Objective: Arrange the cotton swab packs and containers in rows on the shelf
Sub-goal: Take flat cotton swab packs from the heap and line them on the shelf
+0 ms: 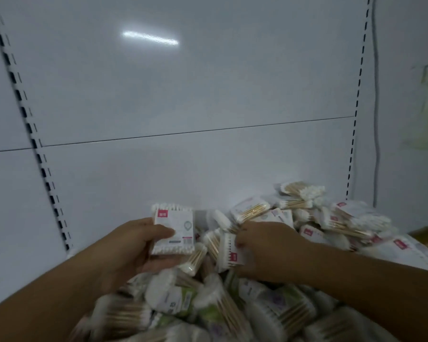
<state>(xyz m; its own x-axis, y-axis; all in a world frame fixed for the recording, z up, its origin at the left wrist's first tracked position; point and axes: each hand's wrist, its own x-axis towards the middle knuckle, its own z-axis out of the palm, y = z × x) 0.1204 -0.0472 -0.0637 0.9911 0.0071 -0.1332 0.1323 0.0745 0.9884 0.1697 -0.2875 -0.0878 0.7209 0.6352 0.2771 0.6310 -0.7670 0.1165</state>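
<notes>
Nearest, at 6 o'clock, a loose heap of cotton swab packs (208, 307) lies blurred, green-labelled ones mixed with bare wooden-stick bundles. No row shows anywhere yet, so I judge the task is just beginning.

Just past the heap, at 8 o'clock, the left hand (124, 248) grips a flat pink-labelled pack (176, 225), thumb across its face and fingers beneath. At 4 o'clock the right hand (265, 248) curls its fingers on a second pink-labelled pack (230, 255) in the heap and seems to pinch its edge, though blur makes this uncertain.

The step appears to be collecting matching packs. To do it well:
- Lift the second pack straight up, so its neighbours do not slide.
- Stack it square on the held one, labels facing the same way.
- Set the stack on the bare shelf (35, 272) at 9 o'clock.

Farther off, at 2 o'clock, more packs (344, 218) lie piled near the back panel (183, 107). Start the row against this panel and build it forward.
</notes>
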